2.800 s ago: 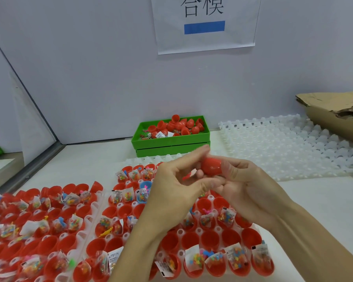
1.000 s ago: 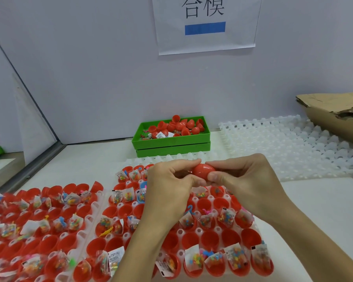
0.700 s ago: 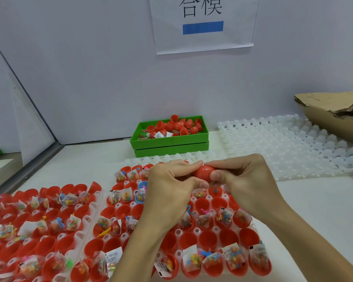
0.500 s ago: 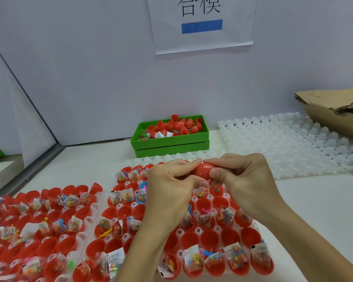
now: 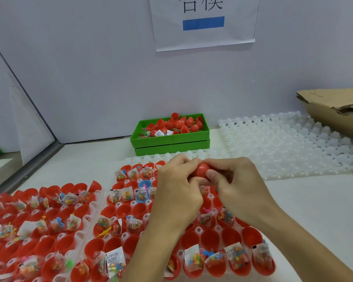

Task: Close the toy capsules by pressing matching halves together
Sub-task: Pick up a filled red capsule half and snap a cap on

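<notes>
A red toy capsule (image 5: 200, 170) is held in the air above the trays, squeezed between both hands. My left hand (image 5: 177, 186) grips its left side with curled fingers and my right hand (image 5: 234, 180) pinches its right side with thumb and fingertips. Most of the capsule is hidden by the fingers. Below the hands lies a white tray (image 5: 130, 202) full of open red capsule halves, several holding small bagged toys. A second such tray (image 5: 37, 218) lies to the left.
A green bin (image 5: 171, 140) with loose red halves stands at the back against the wall. A stack of bare white trays (image 5: 289, 145) lies at the right, with a cardboard box (image 5: 334, 110) behind it. A blue capsule half (image 5: 144, 184) sits among the red ones.
The hands first held a capsule loosely with a piece sticking out; they have since closed in from both sides and now press it together, hardly moving over the last second.
</notes>
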Tool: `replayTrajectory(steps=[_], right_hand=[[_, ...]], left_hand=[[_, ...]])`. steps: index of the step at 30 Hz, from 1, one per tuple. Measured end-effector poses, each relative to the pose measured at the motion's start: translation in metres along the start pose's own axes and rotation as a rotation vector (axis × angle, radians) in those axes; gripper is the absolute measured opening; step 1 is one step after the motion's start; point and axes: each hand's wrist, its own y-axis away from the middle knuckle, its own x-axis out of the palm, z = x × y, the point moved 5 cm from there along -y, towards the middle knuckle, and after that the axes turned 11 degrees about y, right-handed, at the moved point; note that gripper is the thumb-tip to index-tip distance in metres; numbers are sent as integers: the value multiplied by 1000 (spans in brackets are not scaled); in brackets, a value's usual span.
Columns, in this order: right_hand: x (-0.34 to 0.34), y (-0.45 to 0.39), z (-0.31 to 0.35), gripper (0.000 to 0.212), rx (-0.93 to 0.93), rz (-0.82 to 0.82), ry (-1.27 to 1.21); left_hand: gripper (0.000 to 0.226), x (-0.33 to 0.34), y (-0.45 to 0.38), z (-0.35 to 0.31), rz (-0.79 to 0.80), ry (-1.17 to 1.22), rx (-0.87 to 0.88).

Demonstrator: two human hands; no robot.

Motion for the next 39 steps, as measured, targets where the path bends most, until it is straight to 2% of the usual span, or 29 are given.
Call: replayTrajectory(steps=[4,9,12,15,17,19,21,24,30,35,39], right_hand=[[12,2,-4,14,54,39,16],[8,2,-11,20,165,16,-144],[3,0,-14,24,182,11,-278],[-2,-3,-19,13,218,-34,-425],[-2,-4,-19,21,196,-26,-468],[1,-3,-13,24,122,17,-466],[5,-2,-7,25,68,51,-424],[9,-1,-6,25,58,34,-368],[13,1,-9,36,111,-39,-419],[10,0,-9,22,119,-79,-493],[8,1,-12,23,140,-90,-529]], left_hand=[[35,3,0,1,45,-86,28],[37,8,1,-1,66,-17,-3],[45,0,0,9,63,268,-202],[57,-2,1,18,112,663,-482],[67,0,3,19,125,686,-562],[60,6,4,17,144,670,-567],[39,13,6,14,151,783,-576],[15,14,7,18,74,823,-592],[17,14,10,23,21,744,-577],[18,14,10,21,20,762,-550],[23,15,9,17,20,763,-523]])
